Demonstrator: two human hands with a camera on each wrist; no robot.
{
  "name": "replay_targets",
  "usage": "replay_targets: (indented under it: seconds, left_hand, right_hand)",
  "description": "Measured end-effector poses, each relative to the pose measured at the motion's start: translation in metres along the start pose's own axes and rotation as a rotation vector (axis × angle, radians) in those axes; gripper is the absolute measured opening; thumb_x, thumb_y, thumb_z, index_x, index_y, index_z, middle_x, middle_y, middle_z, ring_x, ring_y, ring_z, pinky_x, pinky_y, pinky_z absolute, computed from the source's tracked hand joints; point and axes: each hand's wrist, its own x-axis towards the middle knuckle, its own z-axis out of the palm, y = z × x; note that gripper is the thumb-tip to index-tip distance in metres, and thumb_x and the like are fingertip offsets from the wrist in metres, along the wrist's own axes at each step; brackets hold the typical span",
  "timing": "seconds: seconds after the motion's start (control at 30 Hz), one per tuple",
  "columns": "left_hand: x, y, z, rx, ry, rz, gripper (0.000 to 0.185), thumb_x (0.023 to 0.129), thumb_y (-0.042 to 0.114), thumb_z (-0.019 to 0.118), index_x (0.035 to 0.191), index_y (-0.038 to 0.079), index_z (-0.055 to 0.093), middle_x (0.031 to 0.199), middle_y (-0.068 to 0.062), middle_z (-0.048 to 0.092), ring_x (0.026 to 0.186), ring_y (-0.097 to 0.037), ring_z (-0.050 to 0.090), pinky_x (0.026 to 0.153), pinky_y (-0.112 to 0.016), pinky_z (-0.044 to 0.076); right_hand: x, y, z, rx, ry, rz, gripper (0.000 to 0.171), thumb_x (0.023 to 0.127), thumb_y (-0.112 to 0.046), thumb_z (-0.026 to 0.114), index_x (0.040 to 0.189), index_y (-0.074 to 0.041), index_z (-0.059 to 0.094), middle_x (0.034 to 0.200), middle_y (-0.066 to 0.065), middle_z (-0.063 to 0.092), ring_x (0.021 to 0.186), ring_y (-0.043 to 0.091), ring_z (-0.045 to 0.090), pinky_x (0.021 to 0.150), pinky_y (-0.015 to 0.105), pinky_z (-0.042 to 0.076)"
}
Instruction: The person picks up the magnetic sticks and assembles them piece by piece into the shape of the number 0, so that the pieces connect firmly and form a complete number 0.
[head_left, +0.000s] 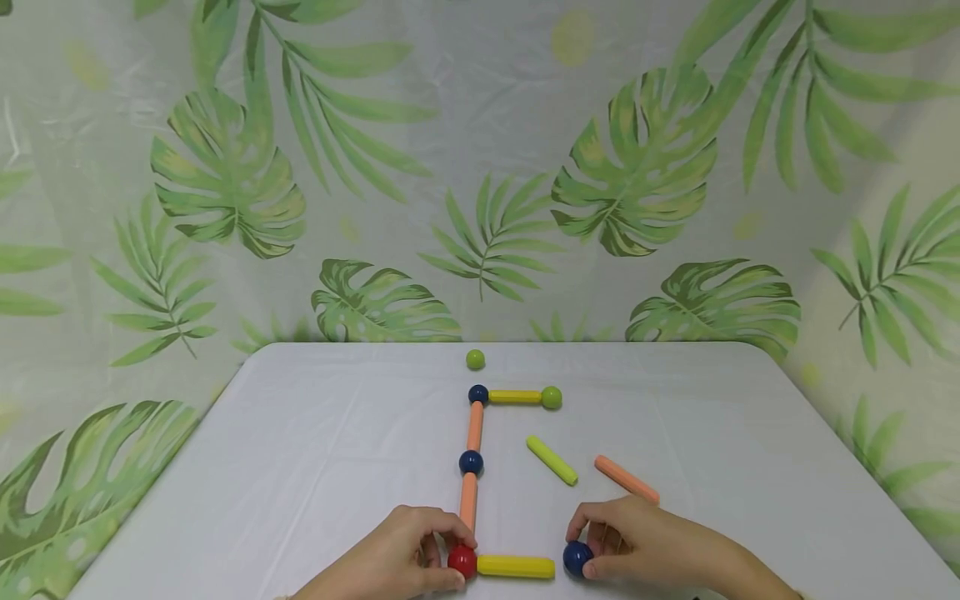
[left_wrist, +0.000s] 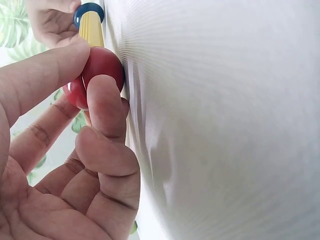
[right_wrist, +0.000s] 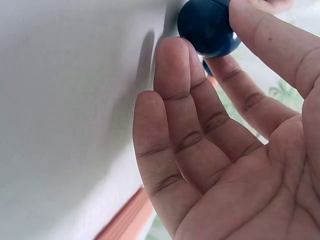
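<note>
your left hand (head_left: 397,554) pinches the red ball (head_left: 462,560) between thumb and fingers at the near corner of the figure on the tabletop (head_left: 315,450). this ball touches the near orange stick (head_left: 468,501) and the left end of the near yellow stick (head_left: 516,567). your right hand (head_left: 645,542) pinches the dark blue ball (head_left: 577,557) between thumb and fingers; it sits just beside the right end of that yellow stick, and i cannot tell if they touch already. it seems you are at the step of closing the bottom side. for the next move, i think you must hold the red ball firm and bring the blue ball straight against the stick end, so the line does not turn. the loose green stick (head_left: 552,460) and loose orange stick (head_left: 627,479) lie near your right hand.
</note>
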Motion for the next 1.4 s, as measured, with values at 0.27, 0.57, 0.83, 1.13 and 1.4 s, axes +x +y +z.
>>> replay_targets:
  seconds: [0.27, 0.57, 0.83, 1.13, 1.4]
  left_hand:
    - [-0.001, 0.000, 0.000, -0.004, 0.001, 0.012, 0.022, 0.091, 0.012, 0.085, 0.110, 0.023, 0.079, 0.092, 0.014, 0.072, 0.066, 0.001, 0.057, 0.062, -0.017, 0.050]
    - [-0.001, -0.002, 0.000, -0.019, 0.000, 0.023, 0.023, 0.092, 0.010, 0.084, 0.110, 0.022, 0.078, 0.094, 0.012, 0.073, 0.066, 0.001, 0.057, 0.062, -0.017, 0.051]
    - [0.000, -0.002, 0.000, -0.010, 0.007, 0.022, 0.022, 0.091, 0.011, 0.085, 0.110, 0.021, 0.078, 0.094, 0.013, 0.073, 0.066, 0.001, 0.057, 0.062, -0.017, 0.051]
    - [-0.001, -0.001, 0.000, -0.012, 0.005, 0.003, 0.023, 0.091, 0.011, 0.085, 0.109, 0.023, 0.078, 0.095, 0.009, 0.074, 0.066, 0.000, 0.057, 0.062, -0.017, 0.051]
    - [0.000, -0.002, 0.001, 0.005, 0.014, -0.010, 0.022, 0.091, 0.012, 0.085, 0.109, 0.024, 0.079, 0.095, 0.015, 0.072, 0.066, -0.002, 0.057, 0.061, -0.017, 0.050]
  right_hand:
    - [0.005, -0.004, 0.006, 0.076, -0.033, 0.116, 0.020, 0.099, -0.023, 0.079, 0.116, -0.023, 0.070, 0.085, -0.013, 0.062, 0.075, -0.003, 0.055, 0.067, 0.018, 0.045]
    - [0.006, -0.006, 0.008, 0.112, -0.036, 0.094, 0.016, 0.100, -0.025, 0.078, 0.115, -0.025, 0.072, 0.084, -0.013, 0.063, 0.075, -0.004, 0.056, 0.066, 0.017, 0.047]
    - [0.003, -0.007, 0.006, 0.089, -0.023, 0.100, 0.020, 0.099, -0.022, 0.078, 0.118, -0.023, 0.071, 0.087, -0.012, 0.064, 0.076, -0.002, 0.057, 0.068, 0.018, 0.047]
    - [0.004, -0.009, -0.005, -0.021, 0.053, 0.019, 0.022, 0.101, -0.029, 0.076, 0.119, -0.018, 0.070, 0.088, -0.016, 0.064, 0.079, -0.004, 0.058, 0.072, 0.020, 0.052]
    - [0.016, -0.010, -0.020, -0.105, 0.132, 0.055, 0.027, 0.102, -0.032, 0.076, 0.121, -0.014, 0.068, 0.090, -0.011, 0.064, 0.076, -0.001, 0.058, 0.069, 0.022, 0.052]
